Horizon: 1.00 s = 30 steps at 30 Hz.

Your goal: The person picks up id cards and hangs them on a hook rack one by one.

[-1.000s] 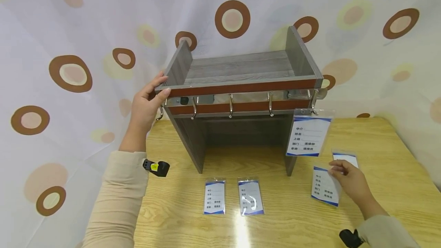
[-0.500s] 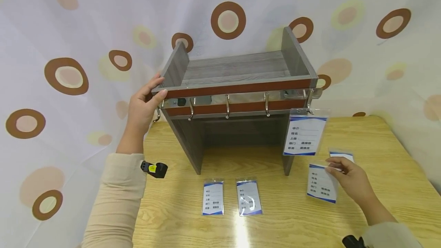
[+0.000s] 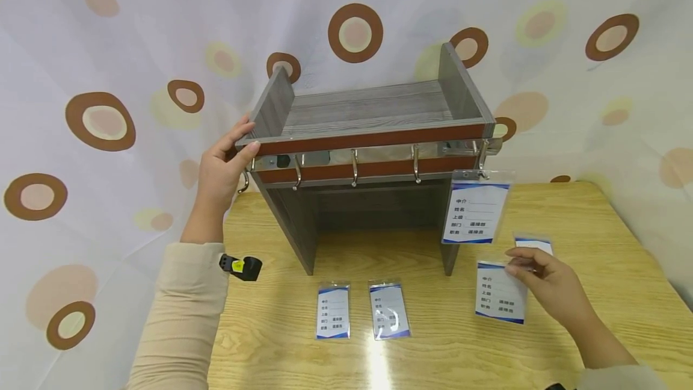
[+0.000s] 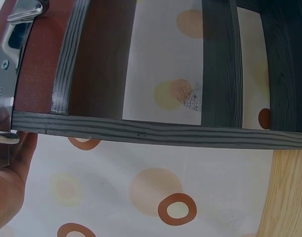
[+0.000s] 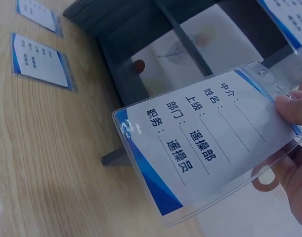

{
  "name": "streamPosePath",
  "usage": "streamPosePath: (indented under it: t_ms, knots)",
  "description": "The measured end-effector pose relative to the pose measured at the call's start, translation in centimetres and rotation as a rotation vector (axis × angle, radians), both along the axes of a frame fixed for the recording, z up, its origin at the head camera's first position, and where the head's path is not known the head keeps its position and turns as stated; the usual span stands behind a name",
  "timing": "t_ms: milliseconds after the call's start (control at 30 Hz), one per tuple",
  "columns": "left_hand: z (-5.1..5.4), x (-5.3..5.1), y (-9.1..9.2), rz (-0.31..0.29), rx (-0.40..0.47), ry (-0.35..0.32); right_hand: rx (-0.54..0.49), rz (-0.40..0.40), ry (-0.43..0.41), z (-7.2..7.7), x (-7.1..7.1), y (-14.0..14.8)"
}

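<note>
My left hand (image 3: 218,176) grips the front left corner of a grey wooden shelf (image 3: 368,107), thumb in front and fingers over the side panel. In my right hand (image 3: 554,290) a plastic-sleeved name badge (image 3: 494,297) is pinched by its upper right corner. The right wrist view shows this badge (image 5: 190,143) close up, with thumb and fingers at its slotted end. From the rightmost hook (image 3: 483,158) of the shelf's metal hook rail hangs another badge (image 3: 476,212), just above and left of the held one. My left fingertips are partly hidden behind the panel.
Two badges, a left one (image 3: 333,312) and a right one (image 3: 390,312), lie on the wooden table (image 3: 444,354) before the shelf. Another badge (image 3: 533,244) lies behind my right hand, partly covered. More metal hooks (image 3: 354,167) line the rail. A dotted curtain (image 3: 162,29) stands behind.
My right hand has shifted slightly left with the badge, which now hangs straighter. The left hand keeps its hold on the shelf corner. The whole head view has drifted a little.
</note>
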<state>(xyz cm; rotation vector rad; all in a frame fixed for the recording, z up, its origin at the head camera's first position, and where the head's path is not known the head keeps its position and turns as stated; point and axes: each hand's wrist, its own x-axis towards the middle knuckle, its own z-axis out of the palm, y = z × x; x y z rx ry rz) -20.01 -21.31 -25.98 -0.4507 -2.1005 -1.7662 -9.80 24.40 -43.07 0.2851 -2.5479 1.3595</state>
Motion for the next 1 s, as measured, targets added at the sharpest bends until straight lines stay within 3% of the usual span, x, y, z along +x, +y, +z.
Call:
streamPosePath:
  t_ms: [33, 200, 233, 267, 300, 733, 1000]
  knots:
    - [0.0, 0.0, 0.0, 0.001, -0.002, 0.001, -0.054, 0.045, 0.018, -1.5, -0.6, 0.8]
    - [0.0, 0.0, 0.0, 0.006, -0.003, -0.005, -0.073, 0.067, 0.059, -0.9, -0.2, 0.1]
    - [0.0, 0.1, 0.0, 0.007, -0.004, -0.006, -0.078, 0.074, 0.065, -0.7, -0.1, -0.1]
    - [0.0, 0.1, 0.0, 0.008, -0.004, -0.008, -0.036, 0.040, 0.062, 1.4, 0.8, -1.3]
    - [0.1, 0.1, 0.0, 0.010, -0.005, -0.008, -0.045, 0.046, 0.068, 1.7, 1.0, -1.6]
    - [0.1, 0.1, -0.1, 0.005, -0.019, 0.008, -0.151, 0.147, 0.173, 4.1, 1.9, -3.4]
    - [0.1, 0.2, -0.1, 0.013, -0.031, 0.002, -0.230, 0.207, 0.241, 5.3, 1.6, -4.7]
